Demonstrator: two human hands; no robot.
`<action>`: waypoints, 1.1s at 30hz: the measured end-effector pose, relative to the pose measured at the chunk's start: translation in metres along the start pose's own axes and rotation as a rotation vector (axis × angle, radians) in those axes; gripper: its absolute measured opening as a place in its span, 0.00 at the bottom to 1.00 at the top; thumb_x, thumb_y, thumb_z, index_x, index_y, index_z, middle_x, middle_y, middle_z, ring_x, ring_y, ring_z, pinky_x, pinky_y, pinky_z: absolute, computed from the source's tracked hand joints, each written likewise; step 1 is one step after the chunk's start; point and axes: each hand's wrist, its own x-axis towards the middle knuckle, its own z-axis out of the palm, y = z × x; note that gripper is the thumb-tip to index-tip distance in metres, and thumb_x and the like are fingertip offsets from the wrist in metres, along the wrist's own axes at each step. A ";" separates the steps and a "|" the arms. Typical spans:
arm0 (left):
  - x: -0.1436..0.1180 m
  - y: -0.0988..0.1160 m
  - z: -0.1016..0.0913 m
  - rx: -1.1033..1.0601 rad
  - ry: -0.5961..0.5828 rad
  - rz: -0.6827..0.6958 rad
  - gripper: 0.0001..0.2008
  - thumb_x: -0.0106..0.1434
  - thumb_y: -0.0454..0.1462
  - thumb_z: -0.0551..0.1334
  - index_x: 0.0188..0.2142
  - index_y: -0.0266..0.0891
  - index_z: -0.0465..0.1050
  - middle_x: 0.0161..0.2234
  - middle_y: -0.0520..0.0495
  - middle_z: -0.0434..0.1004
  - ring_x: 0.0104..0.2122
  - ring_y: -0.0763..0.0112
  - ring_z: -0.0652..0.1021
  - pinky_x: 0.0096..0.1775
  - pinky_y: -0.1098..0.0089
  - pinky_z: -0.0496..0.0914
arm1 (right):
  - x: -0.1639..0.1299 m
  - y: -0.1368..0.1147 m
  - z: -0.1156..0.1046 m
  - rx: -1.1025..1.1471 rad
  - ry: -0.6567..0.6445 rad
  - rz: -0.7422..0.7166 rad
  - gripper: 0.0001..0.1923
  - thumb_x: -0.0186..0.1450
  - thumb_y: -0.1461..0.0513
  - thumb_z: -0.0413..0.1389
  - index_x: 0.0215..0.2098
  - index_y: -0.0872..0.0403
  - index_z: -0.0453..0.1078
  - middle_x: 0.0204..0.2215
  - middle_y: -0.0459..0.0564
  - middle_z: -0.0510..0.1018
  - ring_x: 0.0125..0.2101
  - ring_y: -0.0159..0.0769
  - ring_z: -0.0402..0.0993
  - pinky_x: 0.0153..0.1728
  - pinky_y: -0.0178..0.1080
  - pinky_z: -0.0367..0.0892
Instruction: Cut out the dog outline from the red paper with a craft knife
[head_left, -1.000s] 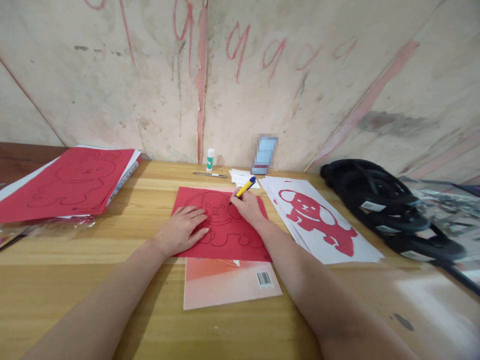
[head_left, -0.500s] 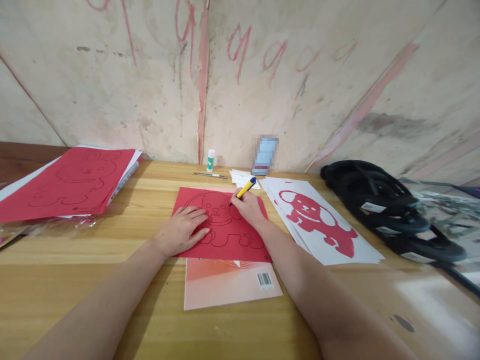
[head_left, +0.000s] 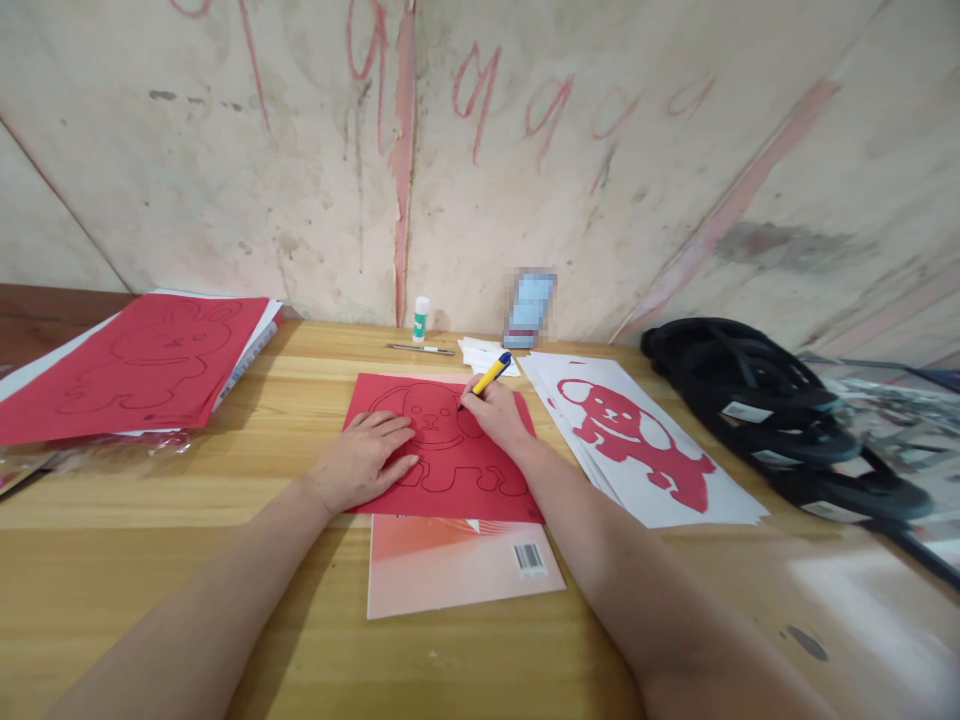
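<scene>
Wooden table (head_left: 225,480) fills the lower frame. Red sheet (head_left: 442,450) with an outlined dog lies at centre, its near edge overlapping a pink book (head_left: 450,565).

Left hand (head_left: 364,460) rests flat, palm down with fingers spread, on the sheet's left part; it grips nothing and sits as it did a second ago. Right hand (head_left: 495,412), just right of centre, is closed around a yellow-and-blue pen (head_left: 491,374). The pen tip has barely shifted along the dog's head outline over the last second, so tracing looks slow and mid-line.

The tip touches the sheet directly ahead of the knuckles, between the two hands.
</scene>
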 end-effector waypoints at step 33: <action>0.001 0.002 -0.002 0.042 -0.019 0.007 0.20 0.69 0.45 0.52 0.53 0.37 0.70 0.53 0.43 0.73 0.52 0.55 0.70 0.53 0.53 0.65 | -0.001 -0.002 -0.001 0.037 -0.030 0.010 0.04 0.50 0.60 0.50 0.20 0.53 0.62 0.19 0.43 0.66 0.24 0.33 0.62 0.29 0.35 0.58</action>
